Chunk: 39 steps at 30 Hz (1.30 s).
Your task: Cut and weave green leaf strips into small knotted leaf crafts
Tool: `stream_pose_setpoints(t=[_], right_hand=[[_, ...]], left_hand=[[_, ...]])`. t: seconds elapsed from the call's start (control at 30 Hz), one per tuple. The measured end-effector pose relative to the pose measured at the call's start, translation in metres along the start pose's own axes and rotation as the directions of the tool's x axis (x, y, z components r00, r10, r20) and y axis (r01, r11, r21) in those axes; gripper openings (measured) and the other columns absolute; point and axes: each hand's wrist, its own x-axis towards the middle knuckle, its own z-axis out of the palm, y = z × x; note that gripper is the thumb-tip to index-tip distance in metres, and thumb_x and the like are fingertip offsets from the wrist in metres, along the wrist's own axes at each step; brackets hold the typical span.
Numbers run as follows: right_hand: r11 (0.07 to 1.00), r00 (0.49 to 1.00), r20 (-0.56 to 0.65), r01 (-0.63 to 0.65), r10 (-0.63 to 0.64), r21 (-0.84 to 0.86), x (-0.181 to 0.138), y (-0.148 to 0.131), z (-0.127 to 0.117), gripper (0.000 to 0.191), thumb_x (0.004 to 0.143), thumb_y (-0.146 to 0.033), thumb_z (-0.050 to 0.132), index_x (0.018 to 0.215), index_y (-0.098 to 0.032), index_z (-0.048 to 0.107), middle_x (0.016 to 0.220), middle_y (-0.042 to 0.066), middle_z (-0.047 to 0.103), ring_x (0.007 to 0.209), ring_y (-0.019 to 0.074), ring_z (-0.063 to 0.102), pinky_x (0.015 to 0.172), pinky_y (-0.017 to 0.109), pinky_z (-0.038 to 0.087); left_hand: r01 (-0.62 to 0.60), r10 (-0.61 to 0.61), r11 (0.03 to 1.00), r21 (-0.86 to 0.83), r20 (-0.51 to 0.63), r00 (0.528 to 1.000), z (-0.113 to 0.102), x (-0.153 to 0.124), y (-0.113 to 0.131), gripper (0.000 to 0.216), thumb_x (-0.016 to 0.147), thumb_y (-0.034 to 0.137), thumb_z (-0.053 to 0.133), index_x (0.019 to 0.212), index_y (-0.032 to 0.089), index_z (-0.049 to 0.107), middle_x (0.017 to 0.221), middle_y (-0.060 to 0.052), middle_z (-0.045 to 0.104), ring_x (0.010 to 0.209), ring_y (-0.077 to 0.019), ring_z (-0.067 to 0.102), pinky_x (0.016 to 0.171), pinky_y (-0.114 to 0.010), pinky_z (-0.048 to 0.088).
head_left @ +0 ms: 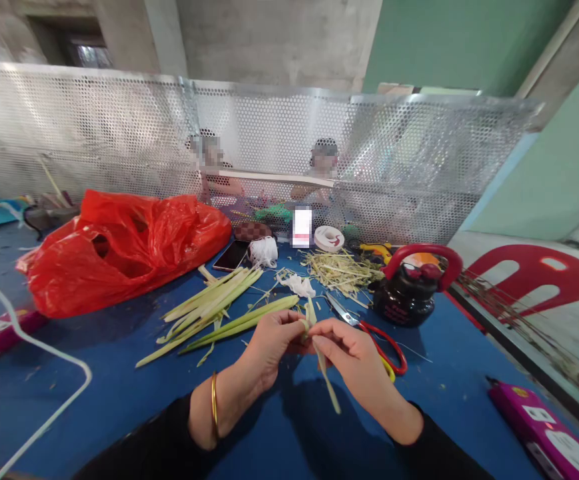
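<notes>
My left hand [272, 343], with a gold bangle at the wrist, pinches a pale green plant strip [330, 387] over the blue table. Fingers of my right hand [352, 353] close on the same strip, touching the left fingertips; its tail hangs down between the hands. Part of the strip is hidden by the fingers. Beyond the left hand lie greener strips [249, 321] and a spread bundle of pale strips [209, 303]. Red-handled scissors [400, 360] lie just past the right hand, beside a partly covered yellow handle [388, 369].
At left sits a red plastic bag [134, 247]. Farther back are a dark phone [231, 255], white string [264, 252], tape roll [329, 238] and plant scraps [342, 272]. A black jug [404, 297] stands right. Power strips [544, 427] flank the table; people sit behind the perforated panel [269, 127].
</notes>
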Motion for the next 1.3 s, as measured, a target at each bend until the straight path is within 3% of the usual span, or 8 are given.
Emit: stream_pose_setpoints(t=[0.13, 0.23, 0.33, 0.4, 0.5, 0.63, 1.07, 1.3], right_hand=[[0.996, 0.99, 0.103, 0.093, -0.092, -0.004, 0.001, -0.002, -0.008, 0.016, 0.086, -0.021, 0.051, 0.094, -0.019, 0.065, 0.075, 0.001, 0.067, 0.068, 0.0151, 0.064, 0.066, 0.027, 0.052], [0.964, 0.974, 0.101, 0.216, -0.202, -0.155, 0.002, 0.0, -0.014, 0.014, 0.086, -0.018, 0.056, 0.094, -0.021, 0.067, 0.076, 0.002, 0.067, 0.068, 0.0157, 0.064, 0.065, 0.027, 0.051], [0.835, 0.9, 0.044, 0.419, -0.433, -0.356, 0.001, 0.0, -0.017, 0.01, 0.086, -0.02, 0.06, 0.086, -0.021, 0.07, 0.078, 0.004, 0.064, 0.07, 0.0167, 0.061, 0.065, 0.029, 0.048], [0.775, 0.856, 0.011, 0.473, -0.516, -0.42, 0.001, -0.001, -0.017, 0.009, 0.086, -0.02, 0.061, 0.082, -0.021, 0.069, 0.087, 0.006, 0.063, 0.08, 0.0189, 0.061, 0.072, 0.031, 0.048], [0.825, 0.891, -0.022, 0.411, -0.454, -0.388, 0.003, -0.002, -0.015, 0.012, 0.087, -0.02, 0.059, 0.075, -0.02, 0.063, 0.092, 0.006, 0.064, 0.086, 0.0193, 0.061, 0.078, 0.032, 0.048], [0.895, 0.945, -0.084, 0.268, -0.316, -0.357, 0.005, -0.001, -0.011, 0.016, 0.087, -0.023, 0.056, 0.072, -0.02, 0.055, 0.069, -0.001, 0.058, 0.065, 0.014, 0.054, 0.062, 0.024, 0.044], [0.886, 0.984, -0.053, 0.126, -0.167, -0.446, 0.006, 0.001, -0.014, 0.019, 0.087, -0.026, 0.051, 0.07, -0.021, 0.048, 0.058, -0.005, 0.047, 0.054, 0.0112, 0.045, 0.052, 0.022, 0.033], [0.882, 0.992, -0.038, 0.088, -0.119, -0.464, 0.009, 0.004, -0.015, 0.019, 0.088, -0.031, 0.053, 0.072, -0.02, 0.052, 0.055, -0.006, 0.044, 0.052, 0.0109, 0.041, 0.051, 0.023, 0.031]], left_hand=[[0.021, -0.022, 0.999, 0.043, 0.034, 0.999, -0.001, 0.0, 0.001, 0.02, 0.061, 0.024, 0.07, 0.075, 0.013, 0.061, 0.058, -0.002, 0.064, 0.051, -0.0126, 0.06, 0.055, -0.024, 0.048], [0.005, -0.009, 0.997, 0.08, 0.054, 0.998, 0.0, -0.002, 0.005, 0.02, 0.059, 0.024, 0.07, 0.074, 0.013, 0.062, 0.058, -0.001, 0.063, 0.051, -0.0122, 0.06, 0.054, -0.024, 0.048], [0.016, -0.029, 0.99, 0.137, 0.091, 0.995, 0.003, -0.007, 0.008, 0.018, 0.058, 0.025, 0.07, 0.07, 0.013, 0.062, 0.056, 0.0, 0.062, 0.049, -0.0118, 0.059, 0.053, -0.023, 0.047], [0.026, -0.052, 0.984, 0.174, 0.144, 0.988, 0.005, -0.01, 0.01, 0.017, 0.057, 0.024, 0.07, 0.068, 0.013, 0.063, 0.056, 0.0, 0.062, 0.05, -0.0124, 0.06, 0.053, -0.023, 0.048], [0.031, -0.069, 0.982, 0.185, 0.204, 0.977, 0.006, -0.013, 0.009, 0.017, 0.058, 0.025, 0.071, 0.065, 0.013, 0.062, 0.057, -0.001, 0.063, 0.05, -0.0122, 0.061, 0.054, -0.023, 0.049], [0.009, -0.059, 0.983, 0.186, 0.266, 0.962, 0.003, -0.013, 0.008, 0.019, 0.061, 0.029, 0.072, 0.068, 0.012, 0.065, 0.06, -0.001, 0.064, 0.051, -0.0115, 0.061, 0.054, -0.023, 0.049], [0.004, -0.107, 0.969, 0.246, 0.406, 0.907, -0.005, -0.009, 0.011, 0.023, 0.069, 0.033, 0.071, 0.08, 0.012, 0.07, 0.073, -0.004, 0.068, 0.061, -0.0123, 0.063, 0.063, -0.025, 0.052], [-0.011, -0.084, 0.964, 0.264, 0.343, 0.936, -0.003, -0.006, 0.005, 0.016, 0.068, 0.029, 0.067, 0.073, 0.014, 0.068, 0.063, -0.001, 0.066, 0.056, -0.0125, 0.063, 0.059, -0.024, 0.049]])
